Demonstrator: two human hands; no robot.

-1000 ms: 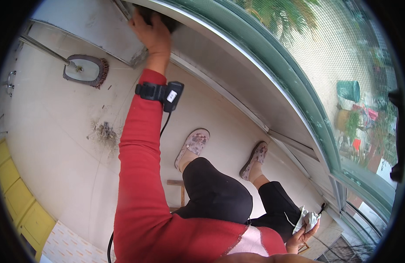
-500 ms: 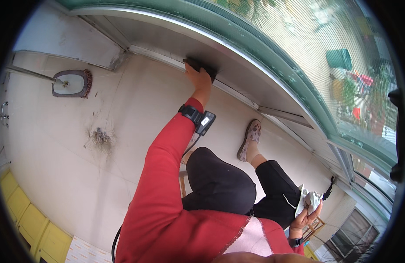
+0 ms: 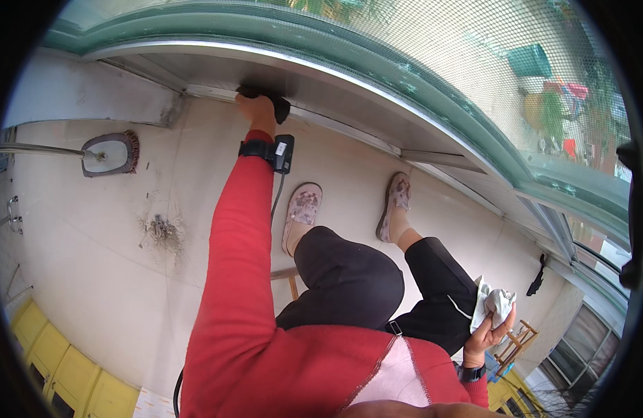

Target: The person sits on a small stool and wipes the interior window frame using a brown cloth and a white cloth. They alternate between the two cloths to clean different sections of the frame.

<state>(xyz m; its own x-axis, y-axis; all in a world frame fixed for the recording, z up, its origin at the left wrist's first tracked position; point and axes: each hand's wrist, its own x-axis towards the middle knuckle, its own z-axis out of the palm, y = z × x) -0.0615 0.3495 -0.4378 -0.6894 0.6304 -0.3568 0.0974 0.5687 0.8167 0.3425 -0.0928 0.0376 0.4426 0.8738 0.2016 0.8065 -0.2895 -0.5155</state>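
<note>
From the left hand point(image 3: 257, 110), floor point(image 3: 211, 143) affords passage towards 7 o'clock, until debris point(image 3: 163, 232); mop point(image 3: 110, 156) obstructs 8 o'clock, grey panel point(image 3: 349, 96) 1 o'clock.

- A black, cloth-like piece point(image 3: 282, 109), partly hidden by the left hand point(image 3: 257, 109), sits against the low edge of the smooth grey metal panel point(image 3: 349, 108); its full shape is unclear.
- A crumpled whitish bundle point(image 3: 501, 302), cloth or paper, bunches in the right hand point(image 3: 483, 337), rounded right, a flatter flap left.
</note>
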